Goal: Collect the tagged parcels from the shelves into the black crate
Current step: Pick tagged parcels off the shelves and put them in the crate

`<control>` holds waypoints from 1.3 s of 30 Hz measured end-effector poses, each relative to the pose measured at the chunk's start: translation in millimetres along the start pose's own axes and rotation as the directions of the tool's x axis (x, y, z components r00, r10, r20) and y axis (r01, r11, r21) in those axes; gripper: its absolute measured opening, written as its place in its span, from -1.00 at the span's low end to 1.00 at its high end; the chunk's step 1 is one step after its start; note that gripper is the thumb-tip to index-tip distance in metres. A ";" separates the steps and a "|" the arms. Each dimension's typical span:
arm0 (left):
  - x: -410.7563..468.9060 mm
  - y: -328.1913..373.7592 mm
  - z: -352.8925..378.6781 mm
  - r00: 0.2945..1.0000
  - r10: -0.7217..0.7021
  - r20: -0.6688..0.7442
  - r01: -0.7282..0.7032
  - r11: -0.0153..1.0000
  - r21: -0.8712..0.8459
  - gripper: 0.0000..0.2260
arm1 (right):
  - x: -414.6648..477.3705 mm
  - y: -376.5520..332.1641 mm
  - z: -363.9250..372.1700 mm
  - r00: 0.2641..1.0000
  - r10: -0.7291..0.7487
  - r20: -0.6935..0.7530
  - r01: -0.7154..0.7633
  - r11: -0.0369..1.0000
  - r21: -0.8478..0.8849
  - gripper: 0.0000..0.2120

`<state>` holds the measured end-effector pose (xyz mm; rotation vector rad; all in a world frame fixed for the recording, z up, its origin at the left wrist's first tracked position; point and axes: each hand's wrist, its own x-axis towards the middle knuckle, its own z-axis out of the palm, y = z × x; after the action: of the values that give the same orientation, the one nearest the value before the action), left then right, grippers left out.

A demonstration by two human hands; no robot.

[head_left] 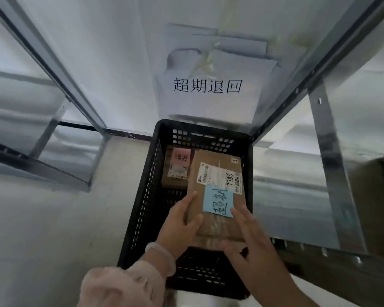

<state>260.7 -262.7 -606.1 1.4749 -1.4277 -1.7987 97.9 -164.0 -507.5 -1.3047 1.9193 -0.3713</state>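
Steel shelving (pixel 333 173) flanks the black crate (pixel 142 196) on the floor. Tagged parcel (pixel 196 191) sits over the crate's right half, long axis running away from the person; left grip (pixel 180 222) is clamped on its left edge and right grip (pixel 248 238) pinches the near-right corner. Smaller parcel (pixel 175 171) already lies far-left inside, so a straight drop looks right.

White wall (pixel 120 63), metal shelving (pixel 333 173), pale floor (pixel 53 218)

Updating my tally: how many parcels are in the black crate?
2. A blue-tagged parcel, held by the left hand and right hand, on the right of the crate; a pink-labelled parcel at far left. More may hide beneath.
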 end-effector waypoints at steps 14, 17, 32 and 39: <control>139.4 -86.2 28.4 1.000 0.012 0.024 -0.014 0.998 0.059 -0.54 | 99.4 41.1 66.7 0.992 0.101 -0.080 -0.105 0.993 -0.052 -0.38; 154.3 -100.0 32.6 0.999 0.029 0.016 -0.031 0.992 0.122 -0.50 | 109.4 51.4 71.1 0.989 0.107 -0.103 -0.116 0.989 -0.087 -0.40; 110.3 -54.3 7.4 0.979 0.177 0.104 -0.202 0.740 0.641 -0.37 | 92.9 49.1 65.5 0.985 0.028 -0.171 -0.096 0.911 -0.401 -0.30; 10.2 40.7 -21.6 0.856 0.514 0.055 -0.315 0.434 0.844 -0.40 | 28.0 -5.4 18.4 0.974 -0.123 -0.190 0.031 0.903 -0.429 -0.28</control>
<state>265.1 -296.4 -573.4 1.3975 -2.4414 -0.5623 109.9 -187.8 -528.4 -1.6830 2.2168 -0.1357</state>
